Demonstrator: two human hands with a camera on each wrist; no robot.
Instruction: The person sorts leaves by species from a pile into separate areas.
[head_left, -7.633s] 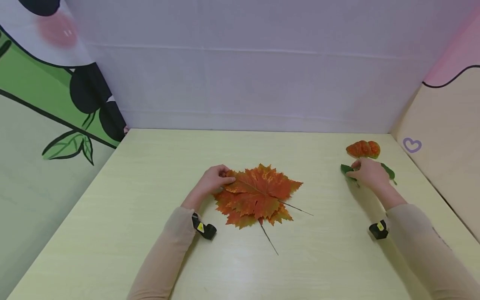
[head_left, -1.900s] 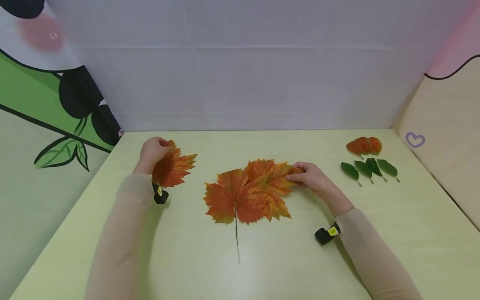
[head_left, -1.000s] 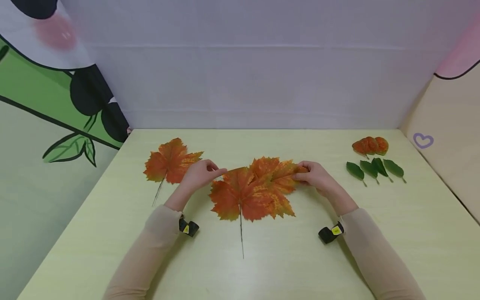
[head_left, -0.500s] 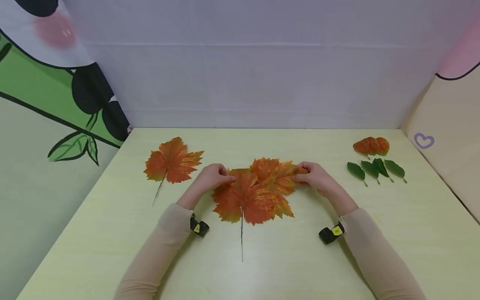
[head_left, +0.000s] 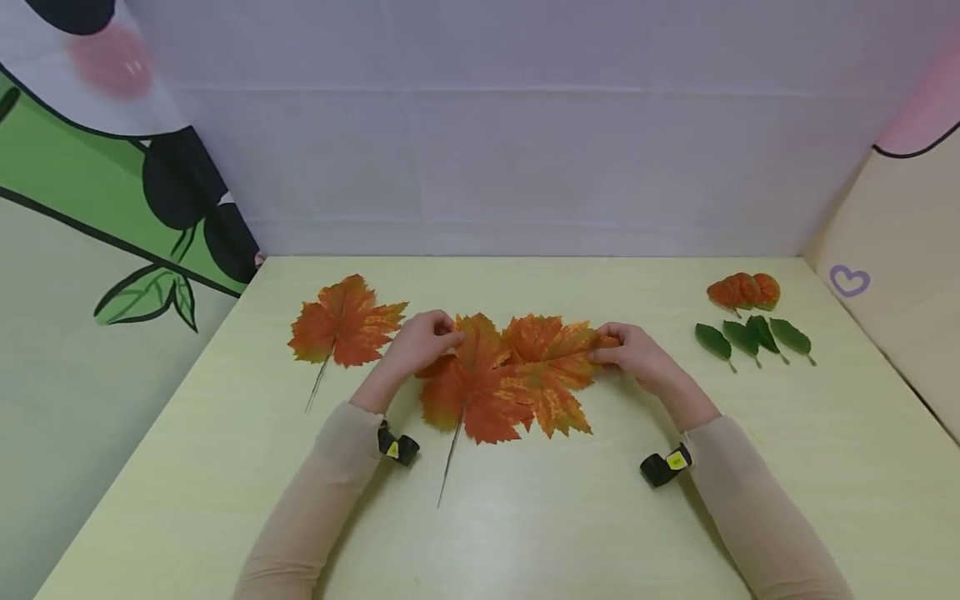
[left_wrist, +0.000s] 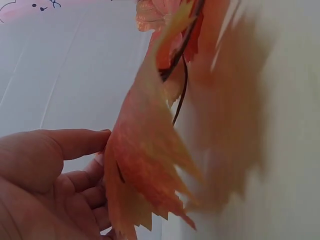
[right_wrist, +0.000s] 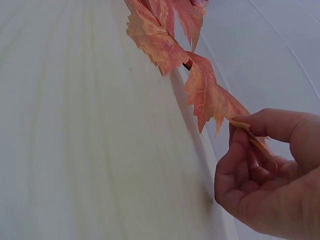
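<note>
My left hand (head_left: pixel 423 340) pinches the upper edge of an orange maple leaf (head_left: pixel 472 392) with a long dark stem. In the left wrist view that leaf (left_wrist: pixel 145 135) hangs tilted from thumb and fingers, raised off the tabletop. On the right, my right hand (head_left: pixel 633 358) pinches the tip of another orange maple leaf (head_left: pixel 551 367), partly covered by the first one. The right wrist view shows this tip (right_wrist: pixel 242 124) held between thumb and curled index finger. More orange maple leaf (head_left: pixel 341 321) lies to the left of my left hand, its stem pointing down toward me.
Several green leaves (head_left: pixel 742 337) lie in a row at the right of the pale table (head_left: pixel 525 533). Behind them, small overlapping orange-red leaves (head_left: pixel 742 290) rest near the back corner. A lilac backdrop (head_left: pixel 525 167) rises along the table's far edge.
The left hand put maple leaf down at the left, came back and took hold of the top central leaf, now lifted with its stem swung left. Earlier, the right hand left the green leaves.
</note>
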